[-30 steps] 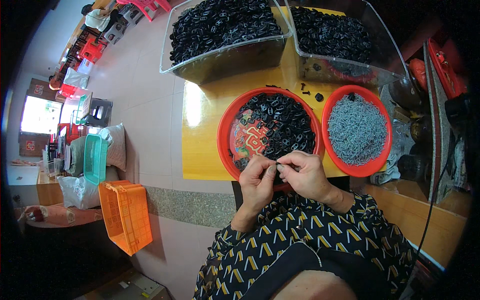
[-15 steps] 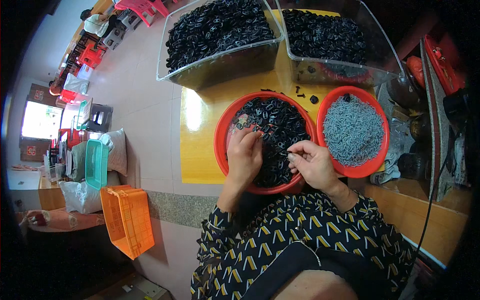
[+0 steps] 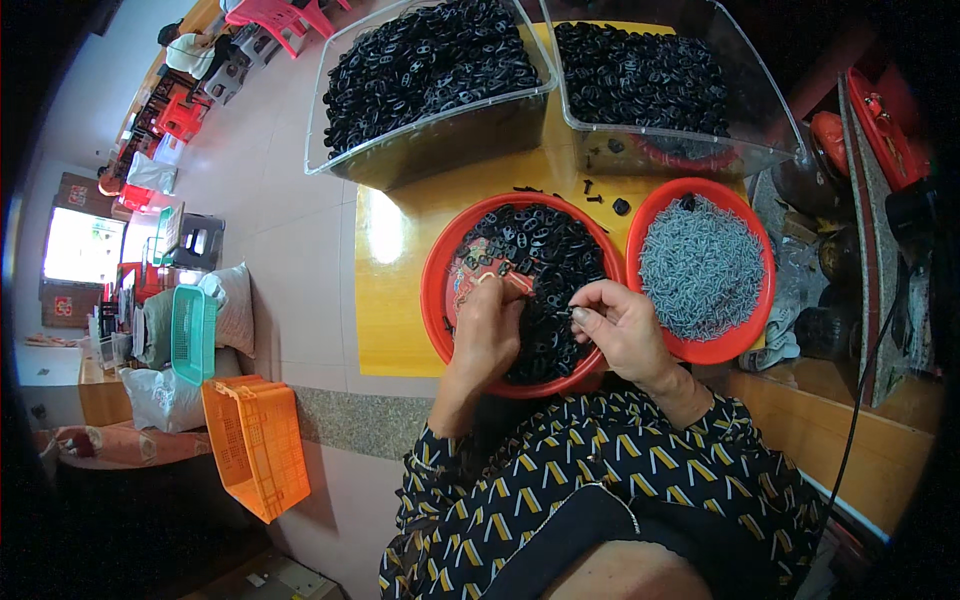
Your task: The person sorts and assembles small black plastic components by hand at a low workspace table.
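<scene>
Left hand [image 3: 488,335] lies palm-down in the red bowl [image 3: 437,262], fingers [image 3: 487,290] curled loosely together and dipping into the black clips [image 3: 545,265], looks like raking or picking one out; cannot tell if it actually grips one. Right hand [image 3: 622,325] hovers over the bowl's right side, thumb and forefinger pinching a small piece [image 3: 572,315], dark and too small to tell what, other fingers folded under, held just above the pile so the left can bring a part to it, probably. Clips fill most of the bowl, with a bare patterned patch at its left. Second red bowl [image 3: 745,225] touches the first on the right and is heaped with small grey metal bits [image 3: 700,265], close to the right hand for easy reach. Both bowls sit on a yellow table [image 3: 400,300] right in front of the person. Behind them two clear bins [image 3: 430,150], the left full of black clips, the right one [image 3: 600,140] also holding black parts, likely stock or output kept further back. A few stray black pieces [image 3: 600,195] on the table between bins and bowls. Off left on the floor: orange crate [image 3: 255,455], green basket [image 3: 190,330]
</scene>
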`<action>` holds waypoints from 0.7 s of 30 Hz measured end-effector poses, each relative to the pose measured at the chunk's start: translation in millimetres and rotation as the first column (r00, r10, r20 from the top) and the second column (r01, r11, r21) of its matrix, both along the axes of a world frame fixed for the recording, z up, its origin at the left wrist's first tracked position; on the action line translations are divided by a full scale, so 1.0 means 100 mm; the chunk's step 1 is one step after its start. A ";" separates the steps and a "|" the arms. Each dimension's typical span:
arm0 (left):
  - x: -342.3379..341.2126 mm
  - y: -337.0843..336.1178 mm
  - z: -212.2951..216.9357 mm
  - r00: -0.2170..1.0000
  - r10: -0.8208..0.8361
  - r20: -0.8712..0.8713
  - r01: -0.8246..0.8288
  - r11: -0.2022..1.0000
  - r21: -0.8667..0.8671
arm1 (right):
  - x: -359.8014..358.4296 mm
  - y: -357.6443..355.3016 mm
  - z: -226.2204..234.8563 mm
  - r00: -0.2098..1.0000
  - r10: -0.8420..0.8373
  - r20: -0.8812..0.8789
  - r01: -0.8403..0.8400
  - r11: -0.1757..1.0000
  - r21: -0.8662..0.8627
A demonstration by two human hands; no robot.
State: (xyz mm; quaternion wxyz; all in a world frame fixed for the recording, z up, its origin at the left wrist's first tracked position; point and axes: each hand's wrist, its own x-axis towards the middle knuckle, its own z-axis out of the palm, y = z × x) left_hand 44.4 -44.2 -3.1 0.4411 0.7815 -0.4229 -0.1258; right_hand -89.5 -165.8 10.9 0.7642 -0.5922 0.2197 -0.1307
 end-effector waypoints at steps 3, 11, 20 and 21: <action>-0.18 0.12 0.18 0.895 -0.027 -0.446 0.000 0.998 -0.061 | 0.08 0.06 0.06 0.998 0.012 0.060 -0.006 0.995 -0.101; -0.29 0.23 0.17 0.681 -0.028 -0.732 -0.245 0.933 -0.264 | 0.16 0.26 0.03 0.986 0.021 0.167 0.017 0.976 -0.219; -0.34 0.31 0.07 0.509 -0.112 -0.854 -0.375 0.864 -0.337 | 0.18 0.29 0.02 0.995 0.055 0.082 -0.067 0.987 0.149; -0.32 0.32 0.07 0.468 -0.152 -0.870 -0.384 0.852 -0.355 | 0.18 0.28 0.01 0.997 0.050 0.066 -0.060 0.985 0.160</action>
